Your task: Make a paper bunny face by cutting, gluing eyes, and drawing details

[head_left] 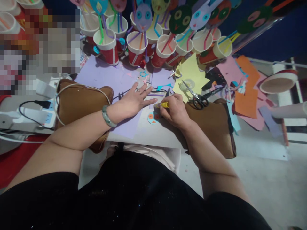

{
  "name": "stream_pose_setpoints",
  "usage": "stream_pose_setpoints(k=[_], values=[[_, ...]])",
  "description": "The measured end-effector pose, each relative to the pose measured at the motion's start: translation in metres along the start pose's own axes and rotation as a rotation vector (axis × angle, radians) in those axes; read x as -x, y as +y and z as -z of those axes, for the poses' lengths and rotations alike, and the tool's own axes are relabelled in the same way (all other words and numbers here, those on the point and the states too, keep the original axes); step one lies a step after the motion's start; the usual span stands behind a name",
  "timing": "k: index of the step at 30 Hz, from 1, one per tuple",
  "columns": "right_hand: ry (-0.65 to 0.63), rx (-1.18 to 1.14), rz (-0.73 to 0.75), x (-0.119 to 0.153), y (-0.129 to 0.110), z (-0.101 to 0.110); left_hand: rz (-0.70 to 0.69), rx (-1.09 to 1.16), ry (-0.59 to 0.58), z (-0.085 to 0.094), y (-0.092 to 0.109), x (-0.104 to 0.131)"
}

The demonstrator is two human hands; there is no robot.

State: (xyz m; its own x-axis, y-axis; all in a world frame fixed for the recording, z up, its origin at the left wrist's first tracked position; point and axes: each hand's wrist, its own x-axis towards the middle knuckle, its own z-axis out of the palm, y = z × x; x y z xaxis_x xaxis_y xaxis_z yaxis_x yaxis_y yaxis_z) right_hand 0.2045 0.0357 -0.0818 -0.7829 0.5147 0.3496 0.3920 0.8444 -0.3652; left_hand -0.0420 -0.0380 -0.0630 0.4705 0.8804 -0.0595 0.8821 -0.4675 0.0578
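My left hand (130,101) lies palm down with fingers spread over the purple paper (127,127) and the white table top. My right hand (176,111) is closed around a small yellow tube (165,104), pen or glue stick, I cannot tell which. Its pale end points left, close to my left fingertips. Just below it lies a light blue paper face (151,118) with orange eyes, partly covered by my right hand's shadow. Black-handled scissors (200,101) rest right of my right hand, by yellow paper (192,72).
Several red-and-white paper cups (136,56) with straws and paper animal faces line the back. Brown cushions lie under my left forearm (83,99) and right forearm (211,124). Pink and orange paper (247,105) is piled at right. A power strip (45,113) with cables sits at left.
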Motion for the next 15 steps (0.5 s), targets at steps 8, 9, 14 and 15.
stream_pose_setpoints(k=[8,9,14,15], values=[[0.008,0.002,-0.044,0.006,0.006,0.004,0.014,0.016,-0.019,0.001,0.0,-0.001],[0.044,-0.007,-0.066,0.008,0.008,0.005,0.015,0.045,-0.007,0.0,0.0,-0.002],[0.225,-0.038,-0.131,0.015,0.014,0.007,0.025,0.107,0.002,-0.008,-0.004,-0.004],[0.226,-0.032,-0.121,0.014,0.013,0.006,0.022,0.102,0.004,-0.009,-0.004,-0.004]])
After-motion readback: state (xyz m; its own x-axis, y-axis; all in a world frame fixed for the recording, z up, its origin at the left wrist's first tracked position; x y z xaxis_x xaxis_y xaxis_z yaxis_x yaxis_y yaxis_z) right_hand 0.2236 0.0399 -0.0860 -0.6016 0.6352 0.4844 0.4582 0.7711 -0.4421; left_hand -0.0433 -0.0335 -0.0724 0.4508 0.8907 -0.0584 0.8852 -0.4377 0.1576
